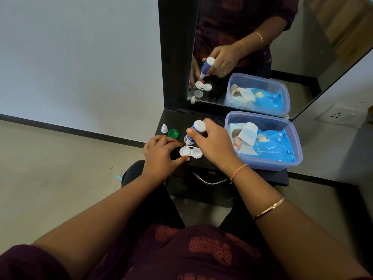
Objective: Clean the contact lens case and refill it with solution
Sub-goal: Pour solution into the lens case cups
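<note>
You look to be in the refill stage. The case [190,152] lies open on the desk [177,120] with both wells uncapped, and your right grip [214,146] is closed round the bottle [196,131], which is tipped nozzle-down. The wells look white and bare, so the cleaning seems done, though that is a judgement. Whether any solution already lies in them is too fine to make out. The case sits just below the right grip and a little to its left, with the nozzle hanging close above the far rim of the left well; I cannot tell whether they touch. Your left grip [159,154] pinches the case's left end, thumb on the near rim and forefinger round the far side, so the case lies at that grip's fingertips, just to its right. Beyond the left grip, and well left of the right one, stand a green lid [173,133] and a small white cap [164,128]. A pale lid sits just behind the nozzle, partly hidden. Just right of the right grip is a tub [296,142] holding a pack of wipes [268,146]. What remains, I judge, is to fill both wells, screw the lids on and cap the bottle.
</note>
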